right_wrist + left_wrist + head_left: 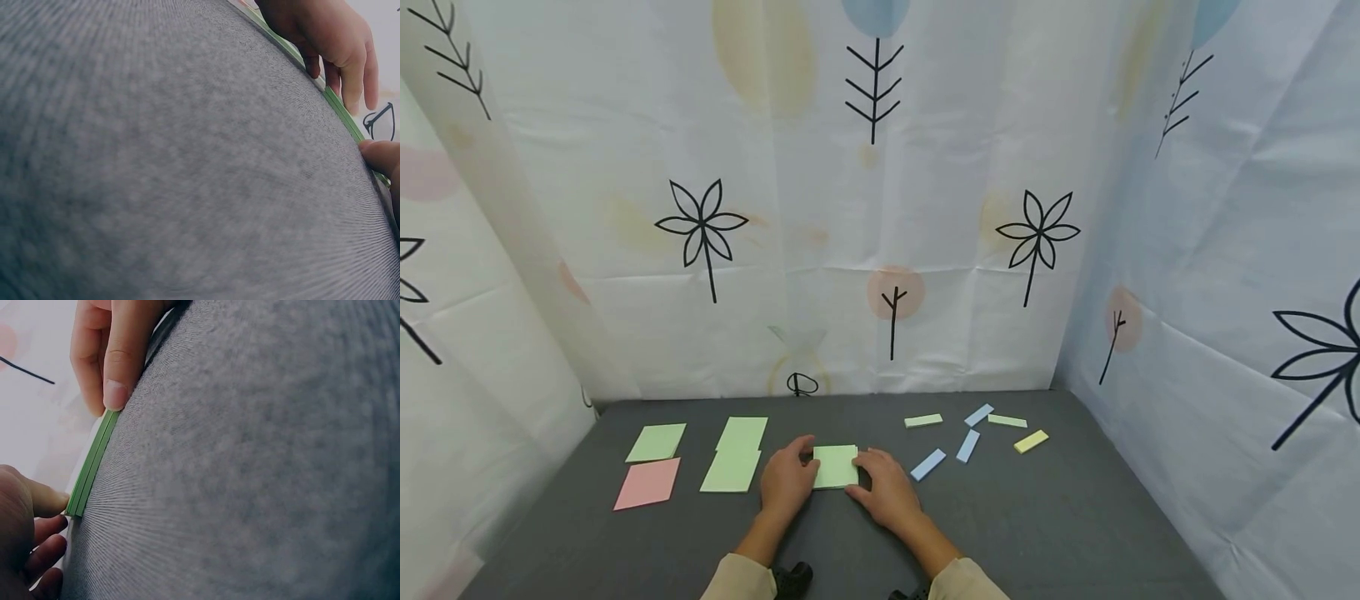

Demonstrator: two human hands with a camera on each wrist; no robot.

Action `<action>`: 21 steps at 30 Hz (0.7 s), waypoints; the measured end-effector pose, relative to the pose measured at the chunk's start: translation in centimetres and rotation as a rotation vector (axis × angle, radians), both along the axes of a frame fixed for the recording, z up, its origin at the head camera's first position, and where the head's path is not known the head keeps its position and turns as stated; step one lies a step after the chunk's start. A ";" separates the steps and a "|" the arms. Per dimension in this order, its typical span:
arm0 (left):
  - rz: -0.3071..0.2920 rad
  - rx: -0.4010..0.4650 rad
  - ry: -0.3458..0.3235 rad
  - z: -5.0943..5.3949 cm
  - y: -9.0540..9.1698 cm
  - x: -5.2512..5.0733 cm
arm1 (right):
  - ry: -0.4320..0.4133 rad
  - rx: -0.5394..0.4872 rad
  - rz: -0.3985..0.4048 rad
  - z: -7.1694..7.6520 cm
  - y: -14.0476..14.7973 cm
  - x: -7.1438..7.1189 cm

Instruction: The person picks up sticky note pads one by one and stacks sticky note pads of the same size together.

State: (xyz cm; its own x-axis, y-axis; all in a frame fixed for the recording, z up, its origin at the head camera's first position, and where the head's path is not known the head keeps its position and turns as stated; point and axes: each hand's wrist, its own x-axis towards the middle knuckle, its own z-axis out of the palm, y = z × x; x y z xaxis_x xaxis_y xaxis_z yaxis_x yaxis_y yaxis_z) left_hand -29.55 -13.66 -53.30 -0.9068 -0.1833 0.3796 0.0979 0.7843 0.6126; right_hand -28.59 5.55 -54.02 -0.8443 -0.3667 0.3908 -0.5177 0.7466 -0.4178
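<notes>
A stack of green squares (835, 467) lies flat on the grey worktop (1022, 525), near the middle of its far edge. The right hand (890, 490) pinches the stack's right side between thumb and forefinger; the left hand (787, 481), fingers loosely parted, touches its left side. Loose green squares (730, 472) and a pink square (647, 483) lie toward the far left corner (blue strips (928, 465), green strips (922, 421) and a yellow strip (1031, 442) toward the far right).

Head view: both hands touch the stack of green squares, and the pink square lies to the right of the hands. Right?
One thing off: the pink square lies to the left of the hands, as the head view shows. The left hand and right hand do both touch the stack of green squares.
</notes>
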 end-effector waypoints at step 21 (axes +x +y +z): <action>-0.074 -0.014 -0.030 -0.1 -0.4 -0.3 | 0.029 -0.004 -0.001 -0.1 -0.1 0.1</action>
State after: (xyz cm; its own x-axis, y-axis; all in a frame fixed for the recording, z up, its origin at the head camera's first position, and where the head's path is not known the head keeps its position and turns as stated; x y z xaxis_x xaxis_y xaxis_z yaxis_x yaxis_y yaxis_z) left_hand -29.89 -14.05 -53.41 -0.9286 -0.1104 0.3543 0.1375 0.7845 0.6047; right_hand -28.54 5.48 -54.08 -0.8329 -0.3644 0.4165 -0.5290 0.7455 -0.4055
